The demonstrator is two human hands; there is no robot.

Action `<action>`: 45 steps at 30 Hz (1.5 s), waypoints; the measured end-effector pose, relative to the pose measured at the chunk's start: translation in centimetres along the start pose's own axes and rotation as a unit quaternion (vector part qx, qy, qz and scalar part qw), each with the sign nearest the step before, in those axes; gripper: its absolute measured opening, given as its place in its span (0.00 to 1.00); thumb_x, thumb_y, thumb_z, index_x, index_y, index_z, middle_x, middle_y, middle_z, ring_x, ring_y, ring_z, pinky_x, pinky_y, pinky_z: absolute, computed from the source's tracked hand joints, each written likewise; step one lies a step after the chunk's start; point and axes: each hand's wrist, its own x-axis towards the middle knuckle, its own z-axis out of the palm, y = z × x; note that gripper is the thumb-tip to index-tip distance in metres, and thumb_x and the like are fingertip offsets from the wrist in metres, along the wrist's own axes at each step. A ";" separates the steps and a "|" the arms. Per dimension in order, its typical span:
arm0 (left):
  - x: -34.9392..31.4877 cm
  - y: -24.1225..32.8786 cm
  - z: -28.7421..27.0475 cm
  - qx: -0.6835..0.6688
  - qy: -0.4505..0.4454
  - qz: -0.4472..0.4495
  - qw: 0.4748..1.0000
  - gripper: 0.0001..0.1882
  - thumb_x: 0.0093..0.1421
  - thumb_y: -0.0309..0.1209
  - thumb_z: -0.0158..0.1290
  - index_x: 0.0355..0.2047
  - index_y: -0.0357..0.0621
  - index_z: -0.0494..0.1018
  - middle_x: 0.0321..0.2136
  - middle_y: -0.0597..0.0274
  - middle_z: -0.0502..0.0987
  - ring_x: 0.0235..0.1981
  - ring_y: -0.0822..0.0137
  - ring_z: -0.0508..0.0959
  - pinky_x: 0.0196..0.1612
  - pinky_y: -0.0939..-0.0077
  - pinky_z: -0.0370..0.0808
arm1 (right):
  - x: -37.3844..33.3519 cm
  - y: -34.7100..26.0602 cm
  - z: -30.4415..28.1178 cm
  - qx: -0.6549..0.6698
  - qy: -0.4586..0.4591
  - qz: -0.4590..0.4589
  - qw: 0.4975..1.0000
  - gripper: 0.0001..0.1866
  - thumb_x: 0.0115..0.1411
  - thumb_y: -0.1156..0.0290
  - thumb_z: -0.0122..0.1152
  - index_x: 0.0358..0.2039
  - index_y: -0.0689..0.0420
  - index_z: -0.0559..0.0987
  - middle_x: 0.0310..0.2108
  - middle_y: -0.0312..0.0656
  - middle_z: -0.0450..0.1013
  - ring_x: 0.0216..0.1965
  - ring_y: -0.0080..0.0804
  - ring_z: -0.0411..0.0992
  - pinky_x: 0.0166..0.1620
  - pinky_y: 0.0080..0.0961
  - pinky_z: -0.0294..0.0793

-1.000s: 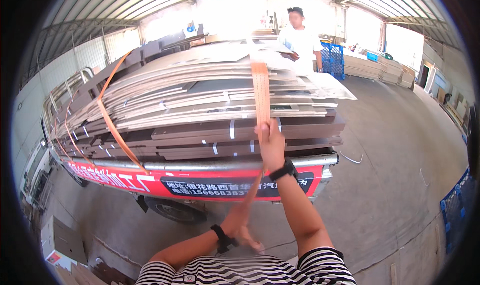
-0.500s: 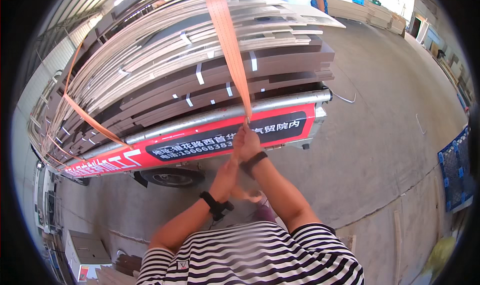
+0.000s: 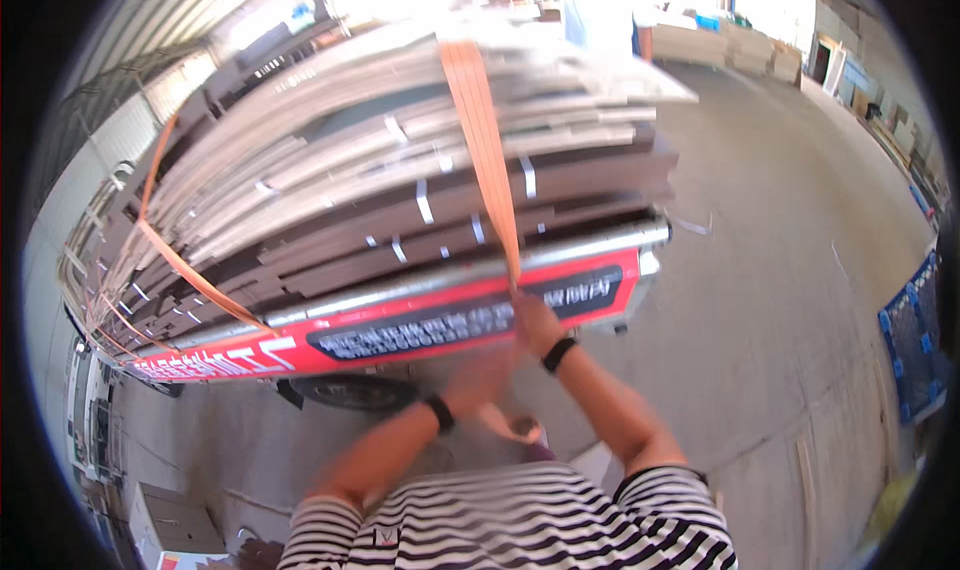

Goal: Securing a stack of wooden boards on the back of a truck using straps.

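Note:
A wide orange strap (image 3: 482, 135) runs down over a tall load of flat boards (image 3: 350, 140) on a truck bed. At the red side panel (image 3: 220, 358) its lower end meets my right hand (image 3: 540, 325), closed around it. Lower and a little to the left is my left hand (image 3: 482, 382), smeared by motion. It appears closed on the same strap, whose loose tail (image 3: 508, 426) curls out below it. The fingers of both hands are partly hidden or blurred.
A second orange strap (image 3: 190, 270) crosses the load farther left. Under the bed shows a black wheel (image 3: 358, 392). A blue mesh panel (image 3: 912, 340) stands at the right, a cabinet (image 3: 172, 518) at the lower left. A person in light blue (image 3: 600, 20) is behind the load.
The view has tilted and blurred, so the truck sits lower in it. My right hand remains at the strap, and my left hand has separated slightly from it, downward.

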 end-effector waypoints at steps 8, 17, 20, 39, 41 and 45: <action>12.8 -4.5 -6.4 0.324 0.228 0.065 0.916 0.39 0.45 0.53 0.58 0.51 0.39 0.64 0.47 0.55 0.67 0.45 0.55 0.67 0.48 0.61 0.62 | 1.8 -4.2 -6.4 -0.452 0.022 -0.177 0.874 0.10 0.59 0.60 0.51 0.35 0.49 0.77 0.23 0.48 0.74 0.27 0.46 0.74 0.28 0.40 0.72; 14.4 -2.6 -5.2 0.326 0.232 -0.025 0.916 0.29 0.41 0.51 0.62 0.39 0.47 0.73 0.39 0.66 0.72 0.41 0.65 0.69 0.42 0.62 0.59 | 1.2 1.5 -7.7 -0.200 0.199 -0.171 0.944 0.04 0.58 0.69 0.51 0.32 0.53 0.73 0.32 0.47 0.72 0.34 0.48 0.72 0.32 0.40 0.71; 14.3 -3.1 -5.5 0.323 0.233 -0.022 0.917 0.29 0.39 0.51 0.63 0.38 0.48 0.74 0.38 0.68 0.73 0.41 0.66 0.69 0.42 0.64 0.59 | 1.8 1.6 -2.8 -0.065 0.321 -0.028 0.944 0.12 0.61 0.64 0.52 0.30 0.60 0.72 0.20 0.45 0.72 0.20 0.39 0.72 0.23 0.33 0.70; 14.6 -3.0 -5.3 0.298 0.253 -0.015 0.920 0.32 0.35 0.52 0.64 0.38 0.47 0.75 0.37 0.67 0.74 0.40 0.65 0.70 0.42 0.64 0.61 | 0.5 4.0 4.8 0.340 0.059 0.069 0.936 0.11 0.59 0.65 0.52 0.31 0.62 0.72 0.18 0.34 0.66 0.19 0.23 0.65 0.24 0.21 0.63; 14.1 -3.8 -5.7 0.296 0.278 -0.003 0.914 0.30 0.39 0.50 0.63 0.39 0.44 0.74 0.38 0.64 0.74 0.42 0.63 0.70 0.45 0.63 0.61 | -1.5 0.3 -0.6 -0.054 0.042 -0.196 0.978 0.14 0.61 0.61 0.50 0.32 0.60 0.75 0.17 0.29 0.61 0.19 0.15 0.57 0.21 0.16 0.56; 13.8 -3.7 -6.6 -0.075 0.250 0.061 0.963 0.16 0.55 0.35 0.55 0.41 0.38 0.71 0.37 0.58 0.75 0.39 0.57 0.73 0.42 0.65 0.68 | -2.3 -12.7 -10.5 0.121 -0.105 0.085 0.983 0.14 0.61 0.64 0.48 0.32 0.60 0.77 0.17 0.27 0.62 0.18 0.12 0.53 0.20 0.16 0.52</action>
